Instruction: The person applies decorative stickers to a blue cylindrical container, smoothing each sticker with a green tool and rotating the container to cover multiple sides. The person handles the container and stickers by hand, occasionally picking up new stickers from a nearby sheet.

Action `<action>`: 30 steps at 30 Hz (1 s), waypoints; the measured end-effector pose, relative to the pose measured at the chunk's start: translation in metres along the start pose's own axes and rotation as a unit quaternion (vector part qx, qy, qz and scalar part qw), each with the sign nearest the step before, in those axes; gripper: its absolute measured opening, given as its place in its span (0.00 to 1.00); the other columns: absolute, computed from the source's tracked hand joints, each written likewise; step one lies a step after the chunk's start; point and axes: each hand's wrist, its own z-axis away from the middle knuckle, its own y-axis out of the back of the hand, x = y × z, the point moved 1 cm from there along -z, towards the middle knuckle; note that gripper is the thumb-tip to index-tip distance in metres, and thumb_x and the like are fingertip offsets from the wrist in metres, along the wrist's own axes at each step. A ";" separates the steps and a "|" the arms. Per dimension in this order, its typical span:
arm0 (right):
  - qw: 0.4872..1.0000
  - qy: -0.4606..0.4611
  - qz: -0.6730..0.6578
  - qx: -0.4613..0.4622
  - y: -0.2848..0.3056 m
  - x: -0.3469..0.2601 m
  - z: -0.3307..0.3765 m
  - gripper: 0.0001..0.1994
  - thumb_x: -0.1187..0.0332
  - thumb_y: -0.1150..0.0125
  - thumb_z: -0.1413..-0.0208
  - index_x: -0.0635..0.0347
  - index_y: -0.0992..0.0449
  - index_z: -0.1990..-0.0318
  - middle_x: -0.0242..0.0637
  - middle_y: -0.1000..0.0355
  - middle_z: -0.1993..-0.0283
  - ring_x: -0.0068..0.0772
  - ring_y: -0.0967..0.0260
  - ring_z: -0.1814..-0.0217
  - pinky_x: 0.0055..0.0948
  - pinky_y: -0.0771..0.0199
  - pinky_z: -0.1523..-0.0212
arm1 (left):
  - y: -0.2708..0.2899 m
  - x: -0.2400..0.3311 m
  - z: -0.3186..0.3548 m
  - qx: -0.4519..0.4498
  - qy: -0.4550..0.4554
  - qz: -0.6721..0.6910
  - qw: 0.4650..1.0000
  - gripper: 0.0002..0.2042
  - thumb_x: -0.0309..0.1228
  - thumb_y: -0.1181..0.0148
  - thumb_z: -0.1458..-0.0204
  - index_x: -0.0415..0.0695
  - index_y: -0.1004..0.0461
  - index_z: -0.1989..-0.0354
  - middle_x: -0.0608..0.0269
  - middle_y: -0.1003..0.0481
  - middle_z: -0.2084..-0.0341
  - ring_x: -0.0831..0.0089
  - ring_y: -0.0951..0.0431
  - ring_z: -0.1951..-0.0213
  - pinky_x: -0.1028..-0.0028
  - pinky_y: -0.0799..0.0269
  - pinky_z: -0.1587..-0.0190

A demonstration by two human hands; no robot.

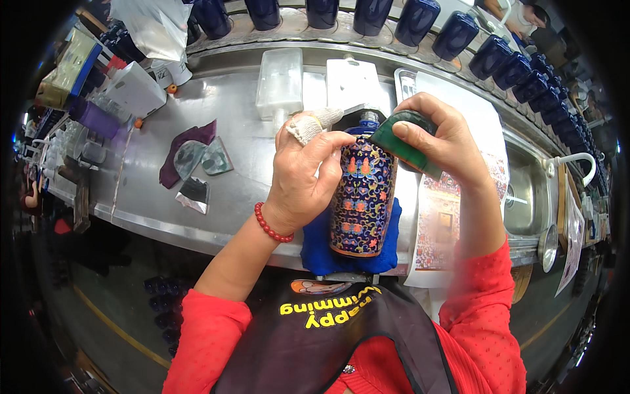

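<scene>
We take the tall dark-blue vase with its coloured flower pattern (363,200) as our landmark; it lies tilted on a blue cloth pad (319,246) at the near edge of the long stainless-steel worktable (230,111), its neck pointing away from us.

Our left hand (305,177) curls around the vase's left shoulder, the fingers closed against its side, and one finger wrapped in a white cloth bandage (308,126) rests near the neck. A red bead bracelet (269,226) circles that wrist.

Our right hand (446,141) sits just right of the vase's neck and pinches a dark green rectangular block (401,146) between thumb and fingers; the block's lower end touches the vase's upper shoulder.

Right of the vase, under our right forearm, lies a printed paper sheet with a red and multicoloured pattern (441,217), and beyond that a small steel sink basin (528,197) is set into the table. Left of the vase, well apart from it, a dark purple rag (184,148) and a few grey-green flat pieces (200,161) lie on the steel. Beyond the vase's neck stand two clear plastic boxes (280,79). Farther back still, a row of plain dark-blue vases (420,23) runs along the table's rear ledge.
</scene>
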 end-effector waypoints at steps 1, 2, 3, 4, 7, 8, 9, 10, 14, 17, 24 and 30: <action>1.000 -0.012 0.000 0.006 -0.002 -0.001 0.000 0.14 0.63 0.31 0.41 0.64 0.23 0.56 0.32 0.25 0.64 0.20 0.26 0.65 0.22 0.24 0.66 | 0.000 0.000 0.000 0.000 0.003 0.001 1.000 0.14 0.18 0.47 0.47 0.41 0.19 0.55 0.46 0.24 0.46 0.53 0.29 0.41 0.61 0.34 0.38; 1.000 -0.013 0.003 0.011 -0.003 -0.002 -0.001 0.14 0.63 0.31 0.42 0.64 0.22 0.56 0.33 0.24 0.65 0.21 0.27 0.64 0.24 0.24 0.64 | 0.000 0.000 0.000 0.003 0.007 0.003 1.000 0.14 0.19 0.47 0.46 0.41 0.19 0.54 0.46 0.24 0.46 0.53 0.30 0.40 0.61 0.35 0.38; 1.000 -0.006 0.012 0.021 -0.005 -0.003 -0.001 0.14 0.63 0.31 0.42 0.64 0.22 0.57 0.34 0.23 0.66 0.22 0.27 0.64 0.25 0.25 0.63 | 0.000 0.001 0.000 0.005 0.013 0.006 1.000 0.13 0.21 0.46 0.45 0.42 0.19 0.54 0.47 0.24 0.46 0.53 0.30 0.40 0.60 0.36 0.37; 0.999 0.000 0.021 0.031 -0.005 -0.004 -0.001 0.13 0.64 0.31 0.43 0.65 0.21 0.57 0.35 0.23 0.67 0.22 0.27 0.63 0.26 0.26 0.61 | 0.000 0.002 0.000 0.006 0.019 0.010 1.000 0.13 0.22 0.45 0.45 0.42 0.19 0.53 0.47 0.24 0.46 0.53 0.31 0.40 0.59 0.38 0.36; 0.989 0.093 0.071 0.090 -0.006 -0.006 -0.001 0.12 0.66 0.31 0.43 0.64 0.22 0.57 0.34 0.23 0.68 0.22 0.26 0.65 0.25 0.26 0.63 | -0.004 0.011 0.002 -0.015 -0.046 -0.037 0.998 0.14 0.31 0.42 0.41 0.45 0.19 0.48 0.49 0.25 0.46 0.51 0.33 0.39 0.54 0.47 0.32; 0.991 0.073 0.050 0.101 -0.005 -0.005 0.000 0.11 0.67 0.31 0.43 0.64 0.22 0.57 0.33 0.23 0.68 0.21 0.26 0.65 0.24 0.26 0.64 | -0.005 0.013 0.003 -0.042 -0.061 -0.071 0.995 0.20 0.45 0.43 0.37 0.47 0.20 0.44 0.51 0.26 0.43 0.51 0.37 0.37 0.49 0.56 0.30; 0.992 0.053 0.029 0.111 -0.004 -0.005 0.003 0.11 0.67 0.32 0.42 0.63 0.22 0.57 0.33 0.23 0.68 0.21 0.26 0.66 0.23 0.26 0.65 | -0.008 0.015 0.002 -0.048 -0.063 -0.107 0.991 0.22 0.49 0.44 0.37 0.48 0.20 0.43 0.51 0.26 0.42 0.51 0.38 0.37 0.49 0.56 0.30; 0.992 0.030 0.008 0.126 -0.003 -0.004 0.006 0.10 0.68 0.32 0.42 0.63 0.22 0.57 0.32 0.23 0.68 0.20 0.26 0.66 0.23 0.26 0.66 | -0.010 0.016 0.002 -0.058 -0.066 -0.147 0.985 0.24 0.53 0.46 0.37 0.49 0.20 0.43 0.52 0.27 0.42 0.52 0.39 0.36 0.48 0.57 0.30; 0.990 -0.025 -0.043 0.130 0.000 -0.001 0.023 0.12 0.65 0.32 0.39 0.61 0.24 0.53 0.28 0.25 0.62 0.17 0.29 0.62 0.19 0.29 0.61 | -0.011 0.014 0.002 -0.039 -0.053 -0.174 0.982 0.26 0.55 0.47 0.38 0.50 0.20 0.43 0.52 0.25 0.43 0.53 0.40 0.35 0.49 0.57 0.30; 0.985 -0.031 -0.059 0.161 -0.004 0.001 0.037 0.12 0.65 0.34 0.37 0.62 0.25 0.51 0.30 0.24 0.62 0.18 0.28 0.63 0.20 0.27 0.61 | -0.010 0.012 0.004 -0.036 -0.034 -0.190 0.981 0.25 0.55 0.47 0.37 0.50 0.20 0.42 0.51 0.25 0.44 0.52 0.39 0.36 0.49 0.56 0.30; 0.935 0.164 0.258 0.180 -0.039 0.002 0.053 0.25 0.87 0.43 0.46 0.58 0.25 0.40 0.51 0.25 0.44 0.48 0.24 0.48 0.38 0.23 0.49 | -0.004 0.012 0.009 -0.033 -0.040 -0.177 0.983 0.26 0.55 0.49 0.36 0.52 0.21 0.41 0.51 0.26 0.42 0.53 0.38 0.36 0.50 0.56 0.30; 0.929 0.158 0.314 0.114 -0.053 0.001 0.058 0.34 0.89 0.44 0.56 0.53 0.24 0.38 0.54 0.32 0.36 0.57 0.32 0.40 0.45 0.27 0.42 | -0.008 0.009 0.014 -0.041 -0.024 -0.174 0.984 0.27 0.56 0.49 0.37 0.51 0.22 0.40 0.51 0.27 0.40 0.53 0.39 0.36 0.49 0.57 0.30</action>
